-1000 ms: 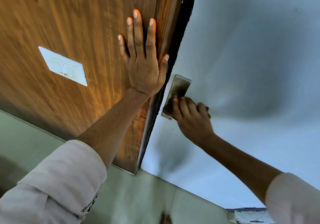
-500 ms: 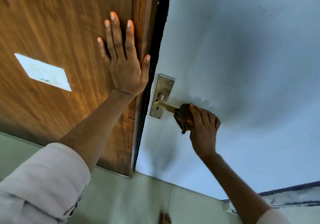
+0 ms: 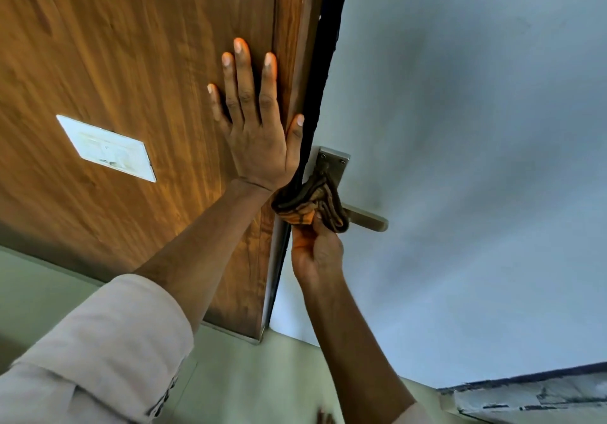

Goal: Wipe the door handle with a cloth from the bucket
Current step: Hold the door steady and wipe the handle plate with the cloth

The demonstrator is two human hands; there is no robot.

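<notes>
A metal lever door handle (image 3: 368,220) sticks out from its backplate (image 3: 333,164) on the pale grey door (image 3: 460,128). My right hand (image 3: 317,252) grips a dark brown and orange cloth (image 3: 312,200), bunched against the inner end of the lever by the backplate. The lever's free end shows bare to the right. My left hand (image 3: 259,128) lies flat with fingers spread on the brown wooden panel (image 3: 131,62), its thumb at the dark gap beside the door. No bucket is in view.
A white switch plate (image 3: 106,147) is set in the wooden panel to the left. Pale green floor tiles (image 3: 262,374) lie below. A grey ledge (image 3: 532,394) shows at the bottom right.
My right hand has slid the cloth from the lever's outer end back toward the backplate, uncovering the lever's tip. My left hand stays flat on the wood.
</notes>
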